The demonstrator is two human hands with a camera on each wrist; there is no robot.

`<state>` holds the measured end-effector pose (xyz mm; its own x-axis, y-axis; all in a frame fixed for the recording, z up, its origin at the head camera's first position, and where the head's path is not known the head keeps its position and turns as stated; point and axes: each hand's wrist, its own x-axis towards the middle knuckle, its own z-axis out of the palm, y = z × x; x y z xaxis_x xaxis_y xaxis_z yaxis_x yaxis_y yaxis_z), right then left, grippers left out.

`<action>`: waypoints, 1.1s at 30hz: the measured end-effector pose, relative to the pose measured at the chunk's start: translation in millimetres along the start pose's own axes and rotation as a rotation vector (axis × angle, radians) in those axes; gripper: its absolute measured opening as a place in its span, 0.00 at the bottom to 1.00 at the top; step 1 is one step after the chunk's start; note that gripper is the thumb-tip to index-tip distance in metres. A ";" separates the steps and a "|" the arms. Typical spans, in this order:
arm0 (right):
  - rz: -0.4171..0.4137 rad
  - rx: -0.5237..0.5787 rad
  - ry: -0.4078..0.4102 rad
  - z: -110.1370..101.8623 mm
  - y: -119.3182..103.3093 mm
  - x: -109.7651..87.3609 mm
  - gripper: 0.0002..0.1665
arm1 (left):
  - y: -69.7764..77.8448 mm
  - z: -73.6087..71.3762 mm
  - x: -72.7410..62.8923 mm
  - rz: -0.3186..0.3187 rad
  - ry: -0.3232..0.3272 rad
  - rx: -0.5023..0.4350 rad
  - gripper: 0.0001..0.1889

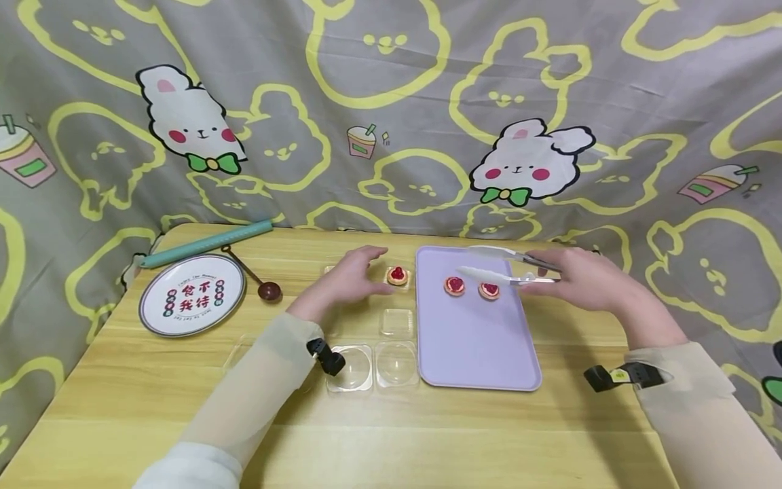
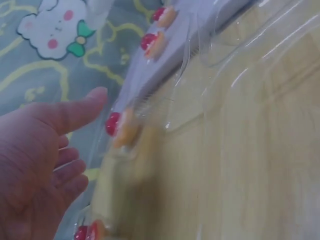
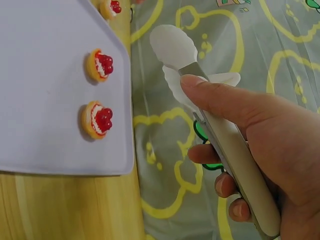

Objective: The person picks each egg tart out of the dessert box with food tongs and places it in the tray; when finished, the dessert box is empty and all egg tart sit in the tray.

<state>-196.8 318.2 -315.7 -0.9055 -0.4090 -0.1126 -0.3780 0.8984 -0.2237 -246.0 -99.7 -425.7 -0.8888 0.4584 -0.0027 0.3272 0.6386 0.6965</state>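
Note:
My left hand (image 1: pixel 345 280), thumb and fingers spread, is beside a small red-topped tart (image 1: pixel 398 276) in a clear plastic container. Nothing is held in it. The left wrist view shows another tart (image 2: pixel 91 231) lower down, which the hand hides in the head view. My right hand (image 1: pixel 583 277) grips a pair of tongs (image 3: pixel 235 165) with white scalloped tips. The tips hang above the far part of the lilac tray (image 1: pixel 476 353), apart from each other with no tart between them. Two tarts, a left one (image 1: pixel 454 286) and a right one (image 1: pixel 489 291), sit on the tray.
Clear plastic containers (image 1: pixel 397 367) stand left of the tray on the wooden table (image 1: pixel 391 441). Farther left are a white plate (image 1: pixel 192 295) with red characters, a brown ladle (image 1: pixel 269 291) and a teal stick (image 1: pixel 208 243). A patterned curtain (image 1: pixel 391 176) hangs behind.

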 end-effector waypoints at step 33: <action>-0.147 -0.108 -0.097 21.6 -57.1 84.5 0.46 | 1.8 22.7 25.6 -0.116 -0.037 0.006 0.49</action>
<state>-247.6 228.8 -333.3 -0.8182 -0.5459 -0.1803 -0.5279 0.8376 -0.1405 -260.9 -72.8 -440.8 -0.9084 0.4036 -0.1096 0.2250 0.6926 0.6854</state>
